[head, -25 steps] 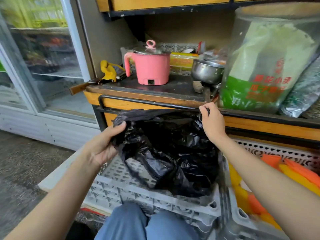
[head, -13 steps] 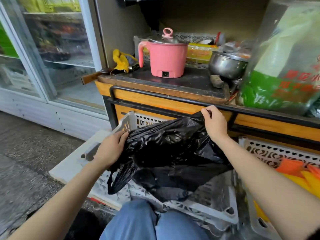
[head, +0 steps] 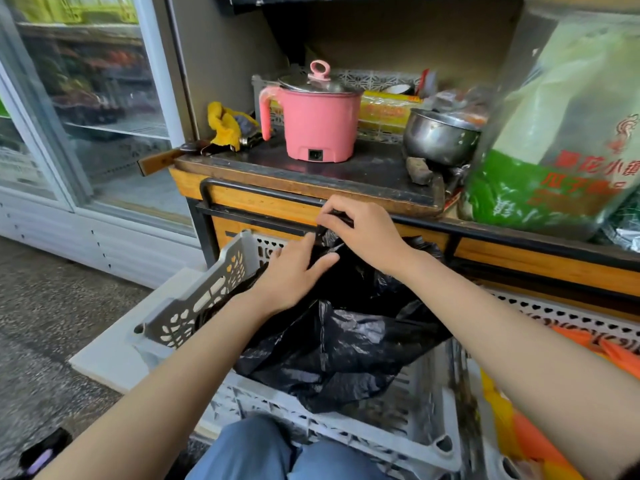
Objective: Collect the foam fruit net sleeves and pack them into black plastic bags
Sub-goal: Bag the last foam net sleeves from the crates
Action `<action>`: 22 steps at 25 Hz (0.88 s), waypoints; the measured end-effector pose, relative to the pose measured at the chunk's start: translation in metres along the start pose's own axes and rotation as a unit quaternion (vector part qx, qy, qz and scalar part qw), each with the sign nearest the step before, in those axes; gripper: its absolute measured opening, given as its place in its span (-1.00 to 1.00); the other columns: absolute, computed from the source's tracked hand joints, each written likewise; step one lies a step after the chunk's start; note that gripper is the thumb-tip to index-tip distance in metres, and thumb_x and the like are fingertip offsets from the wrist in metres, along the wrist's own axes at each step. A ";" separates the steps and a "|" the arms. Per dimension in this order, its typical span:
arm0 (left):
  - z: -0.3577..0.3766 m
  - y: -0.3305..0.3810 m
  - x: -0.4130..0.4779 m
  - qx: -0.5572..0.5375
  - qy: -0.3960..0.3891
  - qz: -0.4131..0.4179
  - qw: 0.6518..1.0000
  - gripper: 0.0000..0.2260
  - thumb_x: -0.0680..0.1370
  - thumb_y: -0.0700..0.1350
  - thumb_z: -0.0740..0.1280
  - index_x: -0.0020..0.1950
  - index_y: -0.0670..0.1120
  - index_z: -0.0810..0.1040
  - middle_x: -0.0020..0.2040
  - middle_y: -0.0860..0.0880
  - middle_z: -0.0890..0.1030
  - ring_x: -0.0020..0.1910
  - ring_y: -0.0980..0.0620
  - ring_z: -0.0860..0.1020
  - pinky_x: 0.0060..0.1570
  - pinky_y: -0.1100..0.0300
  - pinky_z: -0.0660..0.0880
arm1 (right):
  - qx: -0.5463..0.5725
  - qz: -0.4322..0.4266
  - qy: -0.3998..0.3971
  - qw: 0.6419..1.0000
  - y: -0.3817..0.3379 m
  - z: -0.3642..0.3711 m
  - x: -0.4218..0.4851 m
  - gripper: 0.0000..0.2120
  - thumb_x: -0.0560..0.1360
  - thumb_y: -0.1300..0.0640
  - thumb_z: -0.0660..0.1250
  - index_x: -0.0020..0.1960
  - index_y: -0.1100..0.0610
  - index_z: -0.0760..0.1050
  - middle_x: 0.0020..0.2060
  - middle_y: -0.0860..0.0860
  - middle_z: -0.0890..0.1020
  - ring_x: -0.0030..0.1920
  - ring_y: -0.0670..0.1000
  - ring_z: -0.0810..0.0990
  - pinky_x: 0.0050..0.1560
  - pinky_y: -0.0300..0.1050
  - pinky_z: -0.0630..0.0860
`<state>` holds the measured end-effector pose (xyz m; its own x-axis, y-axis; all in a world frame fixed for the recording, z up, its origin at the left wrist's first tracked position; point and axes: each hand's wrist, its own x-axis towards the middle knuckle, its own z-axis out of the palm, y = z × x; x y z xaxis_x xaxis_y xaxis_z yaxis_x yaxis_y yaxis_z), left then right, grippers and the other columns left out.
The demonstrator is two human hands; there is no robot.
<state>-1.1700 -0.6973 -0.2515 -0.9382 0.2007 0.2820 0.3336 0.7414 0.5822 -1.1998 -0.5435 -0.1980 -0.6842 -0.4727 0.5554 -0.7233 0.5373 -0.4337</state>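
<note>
Right hand (head: 360,233): fingers curled, pinching the top edge of the black plastic bag (head: 339,344) just below the black rail (head: 259,188) on the front of the worktop (head: 363,171). The grip is narrow, thumb and fingertips closed on a gathered strip of the film.

Left hand (head: 294,268): lies against the upper part of the bag, just beside the right hand, fingers fairly straight and pointing toward it, thumb raised. Bag film sits between thumb and forefinger, but it cannot be told whether this hand pinches the film or only rests on it.

Black plastic bag: hangs crumpled from the hands into a grey perforated plastic crate (head: 194,306) in front of the person's knees, its lower folds touching the crate floor.

Foam fruit net sleeves (head: 616,355): orange and yellow, lying in a second crate at the right edge, apart from the bag.

On the worktop: a pink electric pot (head: 318,126) with lid and a steel pot (head: 440,136) to its right.
</note>
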 end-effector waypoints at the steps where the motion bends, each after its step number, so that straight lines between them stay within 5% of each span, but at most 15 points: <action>1: 0.002 0.003 0.003 -0.002 0.015 0.003 1.000 -0.74 0.62 0.10 0.10 -0.12 -0.03 0.41 -0.20 0.02 0.53 -0.14 -0.04 0.51 -0.09 0.06 0.39 | -0.025 0.004 0.000 1.000 0.003 -0.004 -0.003 -0.90 0.53 -0.07 0.28 -0.04 -0.06 0.49 -0.12 -0.14 0.62 -0.10 -0.10 0.55 -0.03 -0.02 0.47; 4: 0.005 0.008 0.011 -0.068 0.103 -0.035 0.992 -0.68 0.66 -0.02 0.05 -0.20 -0.10 0.45 -0.33 0.05 0.49 -0.32 0.06 0.47 -0.34 0.31 0.35 | -0.129 0.079 -0.039 0.988 0.016 -0.018 -0.024 -0.43 0.43 -0.21 0.32 0.33 0.04 0.33 0.24 -0.03 0.48 0.26 0.00 0.38 0.22 -0.07 0.31; 6: 0.002 0.005 0.018 -0.070 0.159 -0.082 0.981 -0.66 0.67 -0.05 0.03 -0.17 -0.18 0.45 -0.34 0.01 0.46 -0.33 0.05 0.43 -0.40 0.28 0.28 | -0.214 0.161 -0.098 0.959 0.034 -0.026 -0.047 -0.20 0.39 -0.29 0.32 0.45 0.11 0.17 0.35 0.04 0.36 0.37 0.09 0.27 0.33 0.01 0.23; 8: -0.003 0.000 0.024 -0.087 0.178 -0.131 0.971 -0.63 0.68 -0.06 0.01 -0.22 -0.21 0.39 -0.36 -0.03 0.40 -0.34 0.01 0.37 -0.33 0.16 0.21 | -0.216 0.248 -0.157 0.931 0.056 -0.039 -0.066 -0.34 0.41 -0.26 0.33 0.35 0.10 0.31 0.24 0.06 0.46 0.29 0.11 0.40 0.21 0.00 0.39; 10: -0.009 -0.004 0.028 -0.104 0.196 -0.173 0.959 -0.62 0.68 -0.04 0.00 -0.25 -0.20 0.34 -0.38 -0.04 0.36 -0.39 0.06 0.31 -0.33 0.14 0.19 | -0.074 0.316 -0.163 0.932 0.075 -0.052 -0.075 -0.76 0.46 -0.09 0.37 -0.14 0.08 0.48 -0.20 0.01 0.58 -0.09 -0.01 0.63 -0.23 -0.25 0.48; 11: -0.012 -0.007 0.029 -0.112 0.206 -0.187 0.954 -0.61 0.67 -0.02 0.01 -0.27 -0.19 0.33 -0.39 -0.04 0.35 -0.40 0.07 0.30 -0.32 0.13 0.18 | -0.023 0.333 -0.123 0.934 0.084 -0.056 -0.074 -0.71 0.48 0.01 0.39 -0.32 0.13 0.43 -0.39 0.01 0.53 -0.33 -0.10 0.63 -0.42 -0.33 0.41; 14: -0.022 -0.016 0.028 -0.128 0.208 -0.192 0.951 -0.59 0.66 0.01 0.06 -0.34 -0.15 0.29 -0.41 -0.04 0.36 -0.41 0.04 0.31 -0.36 0.15 0.22 | 0.081 0.372 0.074 0.922 0.106 -0.064 -0.058 -0.85 0.46 0.22 0.41 -0.17 0.30 0.51 -0.38 0.17 0.56 -0.58 -0.17 0.50 -0.56 -0.38 0.41; 17: -0.022 -0.025 0.024 -0.109 0.189 -0.192 0.957 -0.62 0.67 -0.02 0.06 -0.28 -0.19 0.31 -0.36 -0.11 0.35 -0.36 -0.02 0.32 -0.35 0.13 0.20 | 0.136 0.367 0.088 0.916 0.094 -0.053 -0.046 -0.68 0.46 0.27 0.40 0.18 0.28 0.45 0.01 0.18 0.57 -0.14 0.04 0.62 0.00 -0.08 0.60; 19: -0.019 -0.030 0.020 -0.111 0.182 -0.196 0.957 -0.66 0.67 -0.04 0.03 -0.20 -0.20 0.37 -0.26 -0.17 0.40 -0.24 -0.02 0.37 -0.25 0.15 0.19 | 0.016 0.246 0.042 0.968 0.070 -0.033 -0.061 -0.56 0.52 0.14 0.34 0.36 0.16 0.33 0.25 0.08 0.44 0.26 0.03 0.44 0.35 -0.07 0.34; 22: -0.015 -0.035 0.014 -0.144 0.179 -0.239 0.943 -0.65 0.67 -0.04 -0.01 -0.01 -0.25 0.44 -0.06 -0.15 0.48 -0.01 -0.06 0.43 -0.03 0.17 0.28 | -0.099 0.036 -0.023 0.994 0.033 -0.012 -0.095 -0.51 0.59 -0.14 0.10 0.47 0.01 0.20 0.44 -0.12 0.23 0.49 -0.13 0.04 0.49 -0.15 -0.10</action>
<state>-1.1938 -0.7299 -0.2562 -0.9133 -0.3808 0.1445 -0.0604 0.4776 0.8765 -1.1575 -0.4727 -0.2571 -0.7409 -0.4569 0.4922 -0.6425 0.6956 -0.3214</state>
